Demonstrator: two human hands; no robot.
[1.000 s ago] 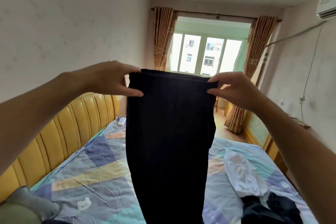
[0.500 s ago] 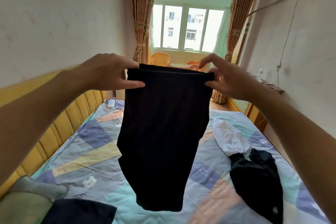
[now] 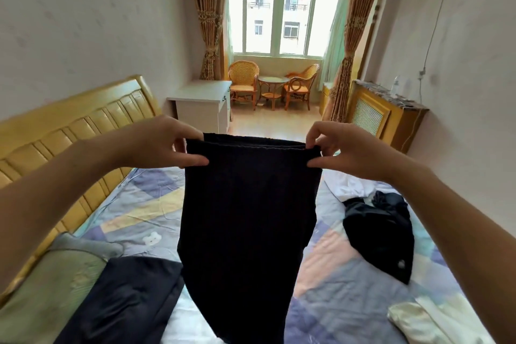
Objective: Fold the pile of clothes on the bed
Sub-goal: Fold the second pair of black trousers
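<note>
Patchwork bedding in lilac, yellow and pink [image 3: 156, 204] covers the bed that fills the lower view. Nearest, a dark navy folded garment [image 3: 122, 299] lies flat at the lower left, partly over a grey-green pillow [image 3: 55, 282], and a cream crumpled cloth [image 3: 424, 321] sits at the lower right edge.

Above the sheet hangs the black ribbed knit garment [image 3: 245, 218], held up by its top hem. The left hand [image 3: 159, 142] pinches the left corner between thumb and fingers; the right hand [image 3: 349, 148] pinches the right corner the same way, so both are grasping cloth, neither released. A second ago the piece was raised high against the window and ran out of view below; now it has come down, the view has tipped toward the bed, and its tapering lower end nears the sheet. I judge it is about to be laid flat for folding.

Further right, a black bunched garment with a small round logo [image 3: 382, 234] touches a white crumpled shirt [image 3: 349, 187]; these remain unfolded.

Beyond stand a yellow padded headboard [image 3: 69, 126], a white desk [image 3: 201, 103] and wicker chairs [image 3: 243, 84] by the window [image 3: 284, 17].
</note>
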